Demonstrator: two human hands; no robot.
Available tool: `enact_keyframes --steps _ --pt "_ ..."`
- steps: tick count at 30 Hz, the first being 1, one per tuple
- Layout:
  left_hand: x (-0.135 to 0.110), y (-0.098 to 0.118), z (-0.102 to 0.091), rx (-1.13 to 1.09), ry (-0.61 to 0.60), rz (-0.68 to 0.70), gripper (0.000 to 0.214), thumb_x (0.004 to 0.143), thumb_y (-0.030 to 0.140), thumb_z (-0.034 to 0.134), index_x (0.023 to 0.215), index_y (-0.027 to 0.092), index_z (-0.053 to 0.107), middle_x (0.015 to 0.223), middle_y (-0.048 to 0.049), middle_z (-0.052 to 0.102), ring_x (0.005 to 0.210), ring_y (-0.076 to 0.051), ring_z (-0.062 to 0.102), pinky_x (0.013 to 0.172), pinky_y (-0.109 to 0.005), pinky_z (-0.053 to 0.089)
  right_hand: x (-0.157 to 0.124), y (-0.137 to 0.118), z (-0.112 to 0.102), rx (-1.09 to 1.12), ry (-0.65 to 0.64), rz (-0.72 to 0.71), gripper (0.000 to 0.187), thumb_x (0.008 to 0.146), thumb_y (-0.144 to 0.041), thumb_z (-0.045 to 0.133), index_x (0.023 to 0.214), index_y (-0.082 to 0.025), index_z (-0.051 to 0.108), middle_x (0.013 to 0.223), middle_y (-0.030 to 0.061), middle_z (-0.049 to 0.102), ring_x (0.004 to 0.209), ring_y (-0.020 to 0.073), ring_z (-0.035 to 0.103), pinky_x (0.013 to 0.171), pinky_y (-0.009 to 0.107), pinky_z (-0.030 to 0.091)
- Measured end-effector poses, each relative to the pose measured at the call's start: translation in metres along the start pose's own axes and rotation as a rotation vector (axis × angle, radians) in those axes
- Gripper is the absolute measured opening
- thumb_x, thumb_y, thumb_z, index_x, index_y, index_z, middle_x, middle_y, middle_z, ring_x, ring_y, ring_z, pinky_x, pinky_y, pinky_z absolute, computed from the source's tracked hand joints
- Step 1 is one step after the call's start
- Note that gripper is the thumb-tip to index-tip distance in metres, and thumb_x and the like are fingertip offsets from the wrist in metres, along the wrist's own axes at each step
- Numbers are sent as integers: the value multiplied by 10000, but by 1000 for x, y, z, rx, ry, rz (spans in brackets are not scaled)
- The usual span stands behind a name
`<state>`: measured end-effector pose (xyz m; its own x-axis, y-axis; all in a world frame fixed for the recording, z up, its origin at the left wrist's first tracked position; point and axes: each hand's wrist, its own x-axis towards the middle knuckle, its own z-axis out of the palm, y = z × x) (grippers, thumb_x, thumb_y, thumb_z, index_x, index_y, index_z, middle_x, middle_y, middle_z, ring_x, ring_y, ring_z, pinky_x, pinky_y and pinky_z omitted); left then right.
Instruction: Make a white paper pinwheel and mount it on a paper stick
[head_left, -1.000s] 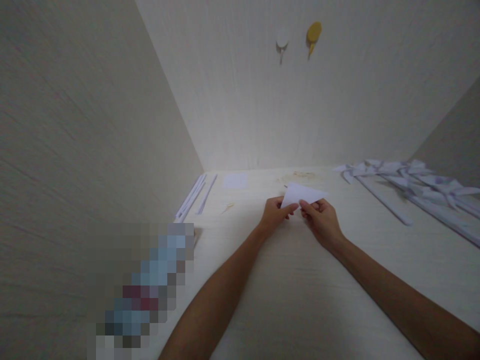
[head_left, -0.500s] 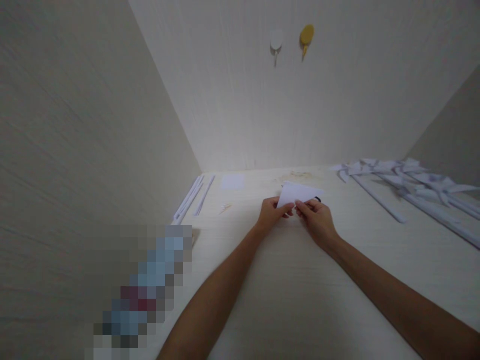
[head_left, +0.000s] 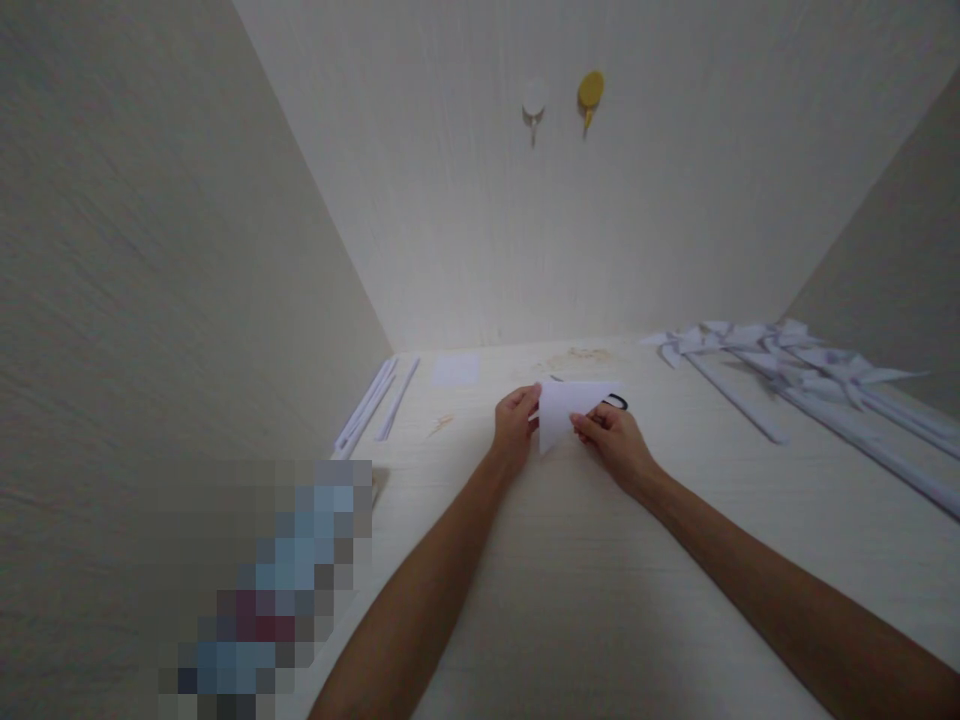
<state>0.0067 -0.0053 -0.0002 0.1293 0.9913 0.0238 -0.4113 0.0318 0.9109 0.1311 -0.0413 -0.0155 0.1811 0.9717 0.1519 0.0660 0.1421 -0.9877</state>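
Note:
A folded sheet of white paper [head_left: 561, 405], roughly triangular with a corner pointing down, is held between both hands above the pale tabletop [head_left: 480, 560]. My left hand [head_left: 516, 420] grips its left edge between thumb and fingers. The fingers of my right hand [head_left: 616, 440] pinch the lower slanted edge on the right. Just behind the right hand, partly covered by paper and fingers, shows a black loop [head_left: 616, 401] that looks like a scissors handle.
Several white paper pinwheels [head_left: 814, 360] with rolled sticks lie at the right. Rolled paper sticks [head_left: 367, 405] and a paper square [head_left: 456, 369] lie at the left. Toothpick-like slivers [head_left: 442, 424] are nearby. Two hooks, white [head_left: 534, 97] and yellow [head_left: 591, 90], are on the back wall.
The paper has turned, so a corner now points down. My left hand has shifted from the lower edge to the left edge. The camera view has moved slightly.

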Motion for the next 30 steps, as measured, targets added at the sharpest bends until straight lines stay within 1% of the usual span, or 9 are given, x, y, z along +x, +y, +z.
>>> enact_keyframes --steps 3,6,9,12,16,20,24,28,30 --pt "1 1 -1 -70 -30 -9 234 591 366 590 645 142 544 600 3 523 558 -86 499 477 -188 369 0 1 0 9 -23 9 264 609 -362 603 491 -161 479 415 -44 465 374 72 366 375 201 248" --pt "2 -1 -2 -81 -73 -12 233 613 367 576 650 140 540 560 9 507 528 -82 489 472 -186 363 1 2 0 7 -38 6 263 612 -356 601 488 -162 473 417 -47 461 378 70 365 380 201 247" --pt "3 -2 -3 -93 -89 -25 231 621 364 572 646 138 532 537 16 504 498 -79 479 461 -189 351 1 2 -1 7 -61 11 254 618 -350 598 498 -159 480 428 -48 465 391 70 373 391 199 254" --pt "3 -1 -4 -110 -107 -54 246 617 370 574 666 133 533 577 0 538 523 -90 496 464 -196 342 2 2 -2 25 -103 11 235 622 -342 597 518 -153 502 441 -47 474 407 72 386 403 198 262" --pt "2 0 -4 -103 -147 -115 315 610 403 563 743 118 553 657 -40 582 587 -124 528 486 -217 349 3 5 -2 81 -142 7 201 616 -323 605 543 -153 528 465 -48 488 426 74 407 414 197 273" --pt "3 -1 -2 -93 -132 -117 358 618 423 545 792 110 563 669 -54 594 584 -136 533 482 -228 352 3 4 -1 153 -133 23 173 599 -307 619 562 -156 542 503 -39 518 451 77 435 434 200 299" --pt "2 -2 -2 -75 -153 -91 370 615 418 548 814 108 577 674 -55 602 575 -134 534 492 -233 365 2 1 -1 184 -122 32 168 583 -303 630 564 -156 550 499 -39 517 438 75 429 429 204 302" --pt "-2 -5 -5 11 -85 -57 357 626 427 525 773 107 587 667 -52 604 571 -130 533 469 -218 361 2 1 0 233 -157 7 148 590 -297 628 588 -165 561 509 -43 515 445 74 434 438 204 317" --pt "-6 -6 -5 46 -69 -29 325 630 409 523 754 117 591 659 -40 604 577 -128 536 485 -220 377 2 2 0 238 -167 5 138 599 -294 624 593 -170 565 493 -48 503 444 76 435 442 204 324"
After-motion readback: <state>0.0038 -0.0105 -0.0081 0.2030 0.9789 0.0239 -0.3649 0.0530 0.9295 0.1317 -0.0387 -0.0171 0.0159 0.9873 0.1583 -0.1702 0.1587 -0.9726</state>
